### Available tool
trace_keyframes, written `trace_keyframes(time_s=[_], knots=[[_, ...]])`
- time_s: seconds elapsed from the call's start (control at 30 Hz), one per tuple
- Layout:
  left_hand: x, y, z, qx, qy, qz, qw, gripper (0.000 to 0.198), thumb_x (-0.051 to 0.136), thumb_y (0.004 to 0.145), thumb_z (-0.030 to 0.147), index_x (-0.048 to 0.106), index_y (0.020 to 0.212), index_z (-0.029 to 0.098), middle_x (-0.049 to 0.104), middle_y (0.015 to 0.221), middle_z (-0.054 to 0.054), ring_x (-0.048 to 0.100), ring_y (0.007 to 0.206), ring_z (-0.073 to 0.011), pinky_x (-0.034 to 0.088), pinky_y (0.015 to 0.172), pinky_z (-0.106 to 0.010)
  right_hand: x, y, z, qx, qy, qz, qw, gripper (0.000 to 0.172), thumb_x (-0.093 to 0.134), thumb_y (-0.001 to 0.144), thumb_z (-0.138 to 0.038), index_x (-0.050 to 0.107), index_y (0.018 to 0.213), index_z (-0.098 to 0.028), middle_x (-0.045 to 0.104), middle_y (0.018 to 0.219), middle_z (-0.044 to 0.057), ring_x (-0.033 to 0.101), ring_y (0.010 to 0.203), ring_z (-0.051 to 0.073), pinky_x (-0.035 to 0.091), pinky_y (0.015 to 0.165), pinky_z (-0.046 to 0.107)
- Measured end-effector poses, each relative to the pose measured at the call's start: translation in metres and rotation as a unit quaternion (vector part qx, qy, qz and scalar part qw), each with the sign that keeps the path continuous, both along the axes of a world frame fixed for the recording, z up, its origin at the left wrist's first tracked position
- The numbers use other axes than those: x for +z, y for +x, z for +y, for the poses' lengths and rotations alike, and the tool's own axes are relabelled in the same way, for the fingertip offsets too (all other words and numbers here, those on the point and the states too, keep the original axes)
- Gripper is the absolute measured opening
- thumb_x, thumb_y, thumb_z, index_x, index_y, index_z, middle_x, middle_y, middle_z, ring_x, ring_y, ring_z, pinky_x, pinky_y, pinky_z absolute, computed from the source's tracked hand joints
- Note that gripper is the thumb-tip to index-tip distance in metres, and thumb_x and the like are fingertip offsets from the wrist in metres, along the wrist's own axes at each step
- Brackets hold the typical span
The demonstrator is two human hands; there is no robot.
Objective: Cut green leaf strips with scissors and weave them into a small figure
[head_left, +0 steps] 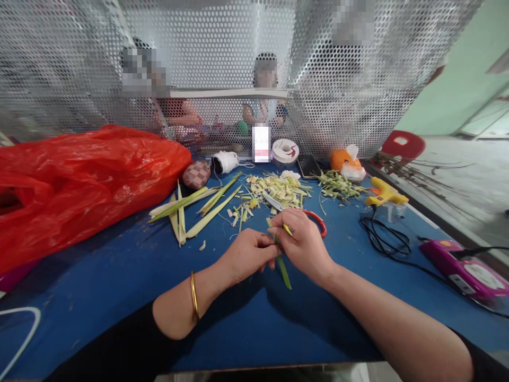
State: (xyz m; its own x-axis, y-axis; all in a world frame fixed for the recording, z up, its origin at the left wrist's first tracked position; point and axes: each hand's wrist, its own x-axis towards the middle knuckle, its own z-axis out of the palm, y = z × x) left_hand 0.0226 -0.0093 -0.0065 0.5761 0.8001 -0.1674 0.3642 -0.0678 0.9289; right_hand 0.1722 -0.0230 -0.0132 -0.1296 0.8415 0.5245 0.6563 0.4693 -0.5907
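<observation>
A narrow green leaf strip [284, 273] is pinched between my two hands, its lower end hanging toward me over the blue table. My left hand [254, 249] is closed on it with thumb and fingers. From the other side, my right hand [300, 239] grips the same strip, fingertips almost touching the left ones. A small yellow piece [287, 229] shows between the right fingers; its kind is hidden. Scissors with a red handle [321, 222] lie just behind the right hand, partly covered by it. Beyond them is a pile of cut pale-green leaf pieces [278, 188].
Long husk-like leaves [212, 212] lie left of the pile, near a red plastic bag [95, 185]. At right are green scraps [338, 184], a yellow glue gun [385, 192], its black cable and a purple power box [465, 268]. Ribbon spool [285, 159] and phone [309, 166] stand at the back.
</observation>
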Motion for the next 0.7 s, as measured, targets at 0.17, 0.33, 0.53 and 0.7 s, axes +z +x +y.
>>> trace_keyframes(time_s=[0.17, 0.33, 0.53, 0.7], knots=[[-0.004, 0.000, 0.001, -0.010, 0.003, 0.029, 1.000, 0.031, 0.054, 0.076, 0.029, 0.059, 0.047, 0.018, 0.049, 0.040, 0.003, 0.045, 0.039, -0.0100, 0.034, 0.046, -0.022, -0.004, -0.001, 0.001, 0.005, -0.003, -0.015, 1.000, 0.017, 0.055, 0.080, -0.009, 0.052, 0.069, -0.021, 0.062, 0.073, 0.003, 0.056, 0.074, 0.020, 0.042, 0.074, 0.034], [-0.005, 0.001, 0.001, -0.011, -0.028, 0.016, 0.999, 0.031, 0.055, 0.074, 0.028, 0.059, 0.046, 0.018, 0.052, 0.043, 0.002, 0.046, 0.040, -0.0104, 0.037, 0.047, -0.023, -0.006, -0.002, 0.000, 0.007, 0.000, -0.023, 1.000, 0.018, 0.054, 0.081, -0.009, 0.052, 0.068, -0.021, 0.063, 0.073, 0.003, 0.057, 0.075, 0.020, 0.042, 0.075, 0.034], [-0.003, 0.002, 0.001, -0.003, -0.044, -0.008, 0.999, 0.031, 0.058, 0.076, 0.028, 0.062, 0.048, 0.017, 0.051, 0.040, 0.003, 0.045, 0.040, -0.0091, 0.035, 0.048, -0.022, -0.004, -0.001, 0.003, 0.018, 0.017, -0.033, 0.999, 0.019, 0.053, 0.084, -0.012, 0.056, 0.068, -0.021, 0.063, 0.070, 0.002, 0.057, 0.072, 0.018, 0.043, 0.078, 0.035], [-0.002, 0.001, 0.003, 0.086, -0.128, -0.082, 0.985, 0.026, 0.060, 0.081, 0.035, 0.071, 0.068, 0.015, 0.060, 0.055, 0.000, 0.045, 0.043, -0.0067, 0.027, 0.042, -0.020, 0.009, 0.017, 0.012, -0.049, 0.072, -0.012, 0.996, 0.017, 0.051, 0.092, -0.022, 0.067, 0.085, -0.021, 0.070, 0.092, 0.007, 0.061, 0.092, 0.022, 0.040, 0.089, 0.039]])
